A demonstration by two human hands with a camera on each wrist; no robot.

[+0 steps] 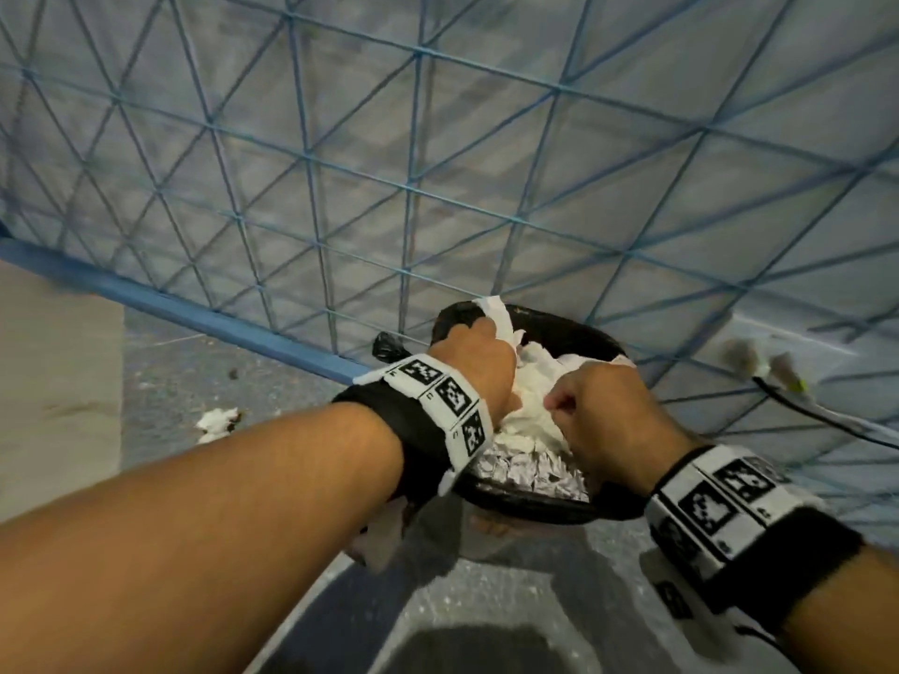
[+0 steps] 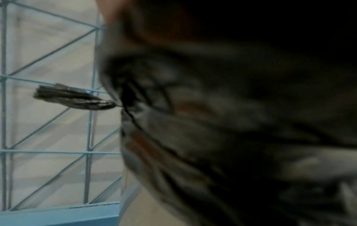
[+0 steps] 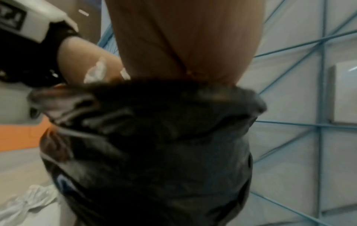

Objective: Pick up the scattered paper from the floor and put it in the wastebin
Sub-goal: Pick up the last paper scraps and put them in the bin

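Both hands are down in the wastebin [image 1: 530, 508], a round bin lined with a black bag that folds over its rim. The left hand [image 1: 474, 362] reaches in from the near left side, its fingers curled around a wad of white paper [image 1: 528, 411]; a strip of that paper sticks up past the knuckles at the far rim. The right hand [image 1: 603, 406] comes in from the near right, knuckles up, fingers folded tight and pinching the same heap of white paper, thumb tucked against it. The paper sits heaped in the mouth of the bin, on top of crumpled silver foil [image 1: 525, 471] that shows along the near inside edge.

One more scrap of white paper, the floor scrap [image 1: 216, 423], lies on the grey floor [image 1: 185, 377] off to the left, well apart from the bin. Another pale piece [image 1: 384, 532] shows under the left forearm, just beside the bin's near wall; whether it touches the bin is hard to tell.

Behind the bin stands a blue wire grille [image 1: 413, 187] with a blue bar along its base. In the right wrist view, the black bag [image 3: 154, 137] fills the frame with the palm pressing over its rim. The left wrist view is mostly dark and blurred, with the bag's knotted tail [image 2: 71, 97] poking out against the grille.

Both wrists wear black bands with white marker tags.
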